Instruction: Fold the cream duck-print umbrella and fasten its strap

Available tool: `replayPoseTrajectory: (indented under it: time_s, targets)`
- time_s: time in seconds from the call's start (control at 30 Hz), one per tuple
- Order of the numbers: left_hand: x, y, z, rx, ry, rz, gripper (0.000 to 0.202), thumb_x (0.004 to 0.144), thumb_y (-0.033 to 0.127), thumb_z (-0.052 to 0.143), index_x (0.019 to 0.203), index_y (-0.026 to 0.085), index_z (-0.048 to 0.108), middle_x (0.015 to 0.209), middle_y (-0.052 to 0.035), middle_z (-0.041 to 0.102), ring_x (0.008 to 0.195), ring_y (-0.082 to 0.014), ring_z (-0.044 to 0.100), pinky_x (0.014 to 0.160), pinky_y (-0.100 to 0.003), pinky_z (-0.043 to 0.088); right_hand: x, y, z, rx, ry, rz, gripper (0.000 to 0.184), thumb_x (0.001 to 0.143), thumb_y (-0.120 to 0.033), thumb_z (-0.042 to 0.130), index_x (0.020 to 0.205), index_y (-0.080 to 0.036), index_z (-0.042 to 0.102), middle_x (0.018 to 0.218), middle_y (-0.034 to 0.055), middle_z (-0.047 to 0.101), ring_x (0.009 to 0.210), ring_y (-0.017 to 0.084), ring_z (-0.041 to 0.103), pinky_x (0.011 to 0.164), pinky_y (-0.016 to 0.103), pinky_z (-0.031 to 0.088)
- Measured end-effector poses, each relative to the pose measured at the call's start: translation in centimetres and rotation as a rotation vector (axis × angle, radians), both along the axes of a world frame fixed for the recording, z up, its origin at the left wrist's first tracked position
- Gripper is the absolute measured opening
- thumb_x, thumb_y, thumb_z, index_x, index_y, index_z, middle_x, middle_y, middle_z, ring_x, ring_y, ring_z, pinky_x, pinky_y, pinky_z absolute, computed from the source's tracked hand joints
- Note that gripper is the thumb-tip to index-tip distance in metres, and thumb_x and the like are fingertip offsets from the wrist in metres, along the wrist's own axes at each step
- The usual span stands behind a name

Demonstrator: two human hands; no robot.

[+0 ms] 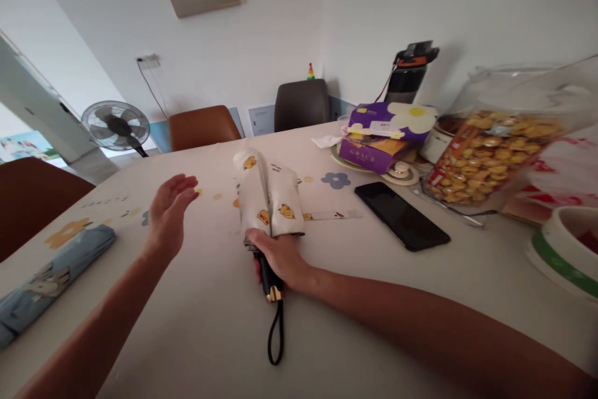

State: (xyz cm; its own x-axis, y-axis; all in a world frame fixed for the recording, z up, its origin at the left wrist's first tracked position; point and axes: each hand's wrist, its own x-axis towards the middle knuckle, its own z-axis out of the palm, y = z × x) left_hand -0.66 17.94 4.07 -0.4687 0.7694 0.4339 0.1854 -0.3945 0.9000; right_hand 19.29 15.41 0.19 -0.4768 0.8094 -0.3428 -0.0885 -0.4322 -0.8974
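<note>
A folded white umbrella point(268, 190) with yellow cartoon prints lies on the table point(196, 324), its canopy pointing away from me. My right hand point(280, 259) is closed round its black handle, whose wrist loop trails toward me. My left hand point(169, 215) hovers open to the left of the umbrella, fingers stretched together, touching nothing. The umbrella's closing strap point(331, 215) lies flat on the table to the right.
A black phone point(402, 215) lies right of the umbrella. Behind it are a purple box point(383, 131), a snack jar point(495, 150), a dark bottle point(408, 75) and a bowl point(565, 249). A folded blue umbrella point(51, 277) lies far left. Chairs and a fan point(116, 126) stand beyond.
</note>
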Motion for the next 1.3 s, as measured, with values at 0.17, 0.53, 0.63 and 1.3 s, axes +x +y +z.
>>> replayPoseTrajectory:
  time_s: [0.17, 0.53, 0.63, 1.3]
  targets:
    - [2.9, 0.9, 1.5, -0.027, 0.371, -0.074, 0.033, 0.075, 0.029, 0.058, 0.107, 0.022, 0.056, 0.113, -0.0063, 0.060, 0.106, -0.0209, 0.056, 0.091, -0.038, 0.044, 0.6, 1.1, -0.5, -0.054, 0.096, 0.334, 0.025, 0.073, -0.038, 0.061, 0.076, -0.016, 0.049, 0.040, -0.0039, 0.050, 0.029, 0.011, 0.045, 0.031, 0.022, 0.041]
    - [9.5, 7.6, 0.3, -0.327, 1.511, -0.583, 0.037, 0.084, 0.023, 0.038, 0.116, 0.019, 0.057, 0.126, -0.0060, 0.055, 0.118, -0.0203, 0.046, 0.100, -0.037, 0.031, 0.9, 2.6, 0.5, -0.327, 0.290, 0.462, 0.023, 0.088, -0.032, 0.043, 0.078, -0.013, 0.050, 0.048, -0.0043, 0.047, 0.033, 0.006, 0.039, 0.034, 0.018, 0.038]
    - [10.8, 8.9, -0.4, -0.395, 1.664, -0.570, 0.035, 0.083, 0.023, 0.040, 0.110, 0.020, 0.061, 0.114, -0.0076, 0.061, 0.108, -0.0227, 0.052, 0.095, -0.041, 0.033, 1.0, 2.5, 0.6, -0.346, 0.303, 0.452, 0.020, 0.088, -0.031, 0.044, 0.079, -0.014, 0.050, 0.052, -0.0037, 0.049, 0.034, 0.006, 0.039, 0.034, 0.018, 0.039]
    - [1.9, 0.1, 4.1, 0.011, 0.922, -0.090, 0.011, 0.072, 0.024, 0.058, 0.083, 0.023, 0.061, 0.099, -0.0017, 0.064, 0.094, -0.0194, 0.057, 0.090, -0.036, 0.039, 0.4, 2.7, -0.6, -0.304, 0.401, 0.410, 0.016, 0.082, -0.029, 0.055, 0.079, -0.015, 0.050, 0.064, -0.0031, 0.053, 0.036, 0.005, 0.040, 0.031, 0.018, 0.036]
